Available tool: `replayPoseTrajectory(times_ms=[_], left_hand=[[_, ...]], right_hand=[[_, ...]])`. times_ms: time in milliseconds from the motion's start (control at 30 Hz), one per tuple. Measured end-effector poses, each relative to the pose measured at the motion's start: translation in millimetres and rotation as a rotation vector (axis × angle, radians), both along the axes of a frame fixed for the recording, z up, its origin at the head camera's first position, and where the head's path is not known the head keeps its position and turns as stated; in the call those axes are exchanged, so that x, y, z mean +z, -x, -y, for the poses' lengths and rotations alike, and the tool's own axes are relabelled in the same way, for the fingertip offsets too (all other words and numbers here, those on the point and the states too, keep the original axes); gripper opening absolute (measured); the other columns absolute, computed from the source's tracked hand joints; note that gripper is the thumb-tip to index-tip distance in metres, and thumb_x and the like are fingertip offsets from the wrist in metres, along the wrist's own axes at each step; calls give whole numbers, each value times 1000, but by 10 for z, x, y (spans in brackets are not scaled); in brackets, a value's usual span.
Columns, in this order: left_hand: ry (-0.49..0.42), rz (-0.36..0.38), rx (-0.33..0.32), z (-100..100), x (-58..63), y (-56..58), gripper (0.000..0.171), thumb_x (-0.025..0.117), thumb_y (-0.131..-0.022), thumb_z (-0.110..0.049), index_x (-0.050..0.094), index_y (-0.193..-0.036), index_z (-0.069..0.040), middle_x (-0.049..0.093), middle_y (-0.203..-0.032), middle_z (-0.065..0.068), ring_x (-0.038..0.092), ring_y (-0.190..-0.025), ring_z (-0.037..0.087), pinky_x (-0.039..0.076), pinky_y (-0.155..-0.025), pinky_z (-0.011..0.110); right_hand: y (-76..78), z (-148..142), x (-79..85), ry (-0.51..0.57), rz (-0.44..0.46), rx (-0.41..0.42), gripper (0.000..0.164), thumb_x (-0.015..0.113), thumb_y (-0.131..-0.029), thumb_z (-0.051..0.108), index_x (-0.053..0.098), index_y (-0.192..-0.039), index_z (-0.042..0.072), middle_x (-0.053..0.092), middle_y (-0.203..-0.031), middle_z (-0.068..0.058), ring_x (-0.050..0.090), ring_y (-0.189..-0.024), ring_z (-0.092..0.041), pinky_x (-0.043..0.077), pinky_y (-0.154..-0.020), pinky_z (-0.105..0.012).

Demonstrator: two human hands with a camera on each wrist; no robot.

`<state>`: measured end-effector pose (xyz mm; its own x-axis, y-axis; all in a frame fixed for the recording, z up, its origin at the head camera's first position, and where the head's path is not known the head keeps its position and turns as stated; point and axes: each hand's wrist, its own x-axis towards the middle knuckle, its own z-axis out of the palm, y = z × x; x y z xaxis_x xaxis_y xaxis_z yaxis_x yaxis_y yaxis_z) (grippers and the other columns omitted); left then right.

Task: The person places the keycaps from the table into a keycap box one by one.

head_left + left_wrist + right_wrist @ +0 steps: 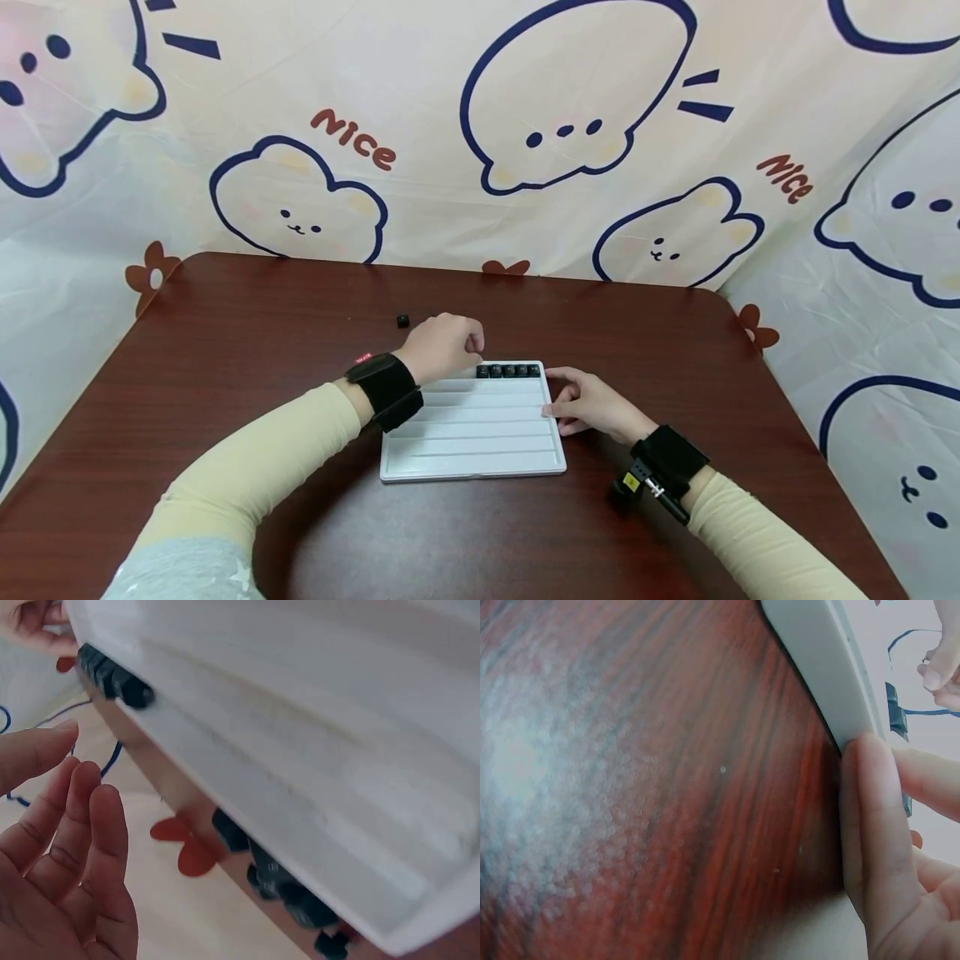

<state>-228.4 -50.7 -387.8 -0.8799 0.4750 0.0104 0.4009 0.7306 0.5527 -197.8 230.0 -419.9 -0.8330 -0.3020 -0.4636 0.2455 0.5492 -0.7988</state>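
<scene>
Bench [450, 533] room surrounds the white ridged tray [480, 443]; right hand [587, 403] fingers pinch its side edge, left hand [446, 346] fingers loosely bent, empty.

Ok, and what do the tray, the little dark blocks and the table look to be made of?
Tray: probably white plastic, smooth with a soft sheen; the even colour and straight ridges look molded.
Blocks: likely hard plastic, given their uniform dark colour and crisp shapes, though I can't be sure.
Table: glossy reddish-brown wood or laminate; streaky grain and glare show, but not which.
</scene>
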Motion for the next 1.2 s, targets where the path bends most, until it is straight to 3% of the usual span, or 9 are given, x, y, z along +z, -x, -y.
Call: replayPoseTrajectory(times_ms=[333, 533, 733, 1200], left_hand=[[-38, 28, 53, 279, 85, 53, 11, 77, -93, -14, 74, -102, -8, 69, -89, 2, 61, -82, 21, 54, -73, 32], [-47, 32, 43, 488, 53, 65, 8, 76, -94, -12, 75, -101, -8, 69, -90, 3, 61, -81, 21, 53, -72, 34], [-58, 27, 42, 697, 18, 85, 8, 75, -94, -10, 75, -102, -7, 70, -95, 5, 63, -88, 22, 55, -80, 38], [-48, 80, 122, 997, -82, 211, 13, 79, -89, -3, 72, -98, -5, 68, -90, 7, 62, -90, 25, 52, -83, 41]], right_hand=[[-7, 6, 13, -3, 6, -6, 72, 75, -93, 6, 36, -154, -1, 63, -87, -13, 64, -67, -17, 59, -63, -30], [-8, 2, 3, -6, 5, -1, 72, 75, -93, 6, 36, -154, -1, 63, -88, -13, 64, -67, -18, 59, -64, -31], [0, 4, 8, -5, 6, 0, 73, 75, -93, 6, 36, -154, -1, 63, -88, -13, 64, -68, -18, 59, -64, -31], [3, 6, 13, -10, 5, -4, 72, 75, -94, 6, 36, -154, -1, 64, -89, -13, 64, -68, -18, 59, -64, -31]])
